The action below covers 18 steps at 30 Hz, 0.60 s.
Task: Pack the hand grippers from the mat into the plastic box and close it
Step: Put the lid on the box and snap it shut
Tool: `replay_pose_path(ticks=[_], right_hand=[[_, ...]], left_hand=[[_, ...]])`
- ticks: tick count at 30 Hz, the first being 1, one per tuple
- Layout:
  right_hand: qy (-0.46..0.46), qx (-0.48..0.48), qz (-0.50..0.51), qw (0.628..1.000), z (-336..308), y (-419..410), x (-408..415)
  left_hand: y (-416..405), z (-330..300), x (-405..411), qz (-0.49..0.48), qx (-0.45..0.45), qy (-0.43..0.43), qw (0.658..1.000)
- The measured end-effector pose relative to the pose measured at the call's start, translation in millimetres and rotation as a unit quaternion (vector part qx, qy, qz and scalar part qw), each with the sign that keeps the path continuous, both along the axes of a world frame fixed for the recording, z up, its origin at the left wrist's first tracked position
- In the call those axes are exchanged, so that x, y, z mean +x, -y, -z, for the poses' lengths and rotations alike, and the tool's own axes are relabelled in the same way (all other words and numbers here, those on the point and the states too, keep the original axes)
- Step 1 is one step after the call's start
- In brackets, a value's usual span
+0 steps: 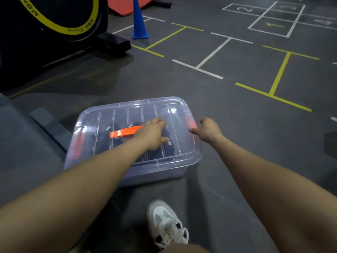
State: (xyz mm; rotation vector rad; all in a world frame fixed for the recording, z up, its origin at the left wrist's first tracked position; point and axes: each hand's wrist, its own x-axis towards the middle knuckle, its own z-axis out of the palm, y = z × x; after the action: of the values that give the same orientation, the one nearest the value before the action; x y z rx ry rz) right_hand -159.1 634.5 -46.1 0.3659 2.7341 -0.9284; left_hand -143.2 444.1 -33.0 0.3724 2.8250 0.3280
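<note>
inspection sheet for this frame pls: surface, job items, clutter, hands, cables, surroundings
Surface: dark gym floor with white and yellow tape lines.
Job's things: clear plastic box, lid on; dark hand grippers inside; orange lid handle; orange side latch.
Clutter: nothing seen.
Hands: left hand on the lid at the handle; right hand at the right latch, grip unclear.
Cables: nothing seen.
Surroundings: blue cone, black machine, white shoe.

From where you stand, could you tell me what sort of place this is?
Most likely a gym or training hall: a dark floor taped with agility-ladder lines and a numbered hopscotch grid, a blue training cone, and a large black-and-yellow wheel on a stand.
</note>
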Motion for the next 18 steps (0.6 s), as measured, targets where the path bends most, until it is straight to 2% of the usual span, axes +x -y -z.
replay_pose_path(ticks=[5, 9, 13, 18], right_hand=[[0.107, -0.178, 0.079, 0.975, 21.1, -6.7, -12.9], [0.144, -0.251, 0.112, 0.951, 27.6, -3.9, -15.2], [0.098, -0.223, 0.101, 0.965, 28.3, -2.4, -18.1], [0.018, -0.102, 0.059, 0.993, 18.0, 1.8, -15.8]], left_hand=[[-10.7, 20.5, -13.7, 0.025, -0.044, 0.074, 0.996], [-11.2, 19.7, -13.4, 0.023, -0.040, 0.084, 0.995], [-12.9, 17.5, -13.0, 0.022, -0.046, 0.089, 0.995], [-14.8, 12.6, -11.3, 0.026, -0.058, 0.091, 0.994]])
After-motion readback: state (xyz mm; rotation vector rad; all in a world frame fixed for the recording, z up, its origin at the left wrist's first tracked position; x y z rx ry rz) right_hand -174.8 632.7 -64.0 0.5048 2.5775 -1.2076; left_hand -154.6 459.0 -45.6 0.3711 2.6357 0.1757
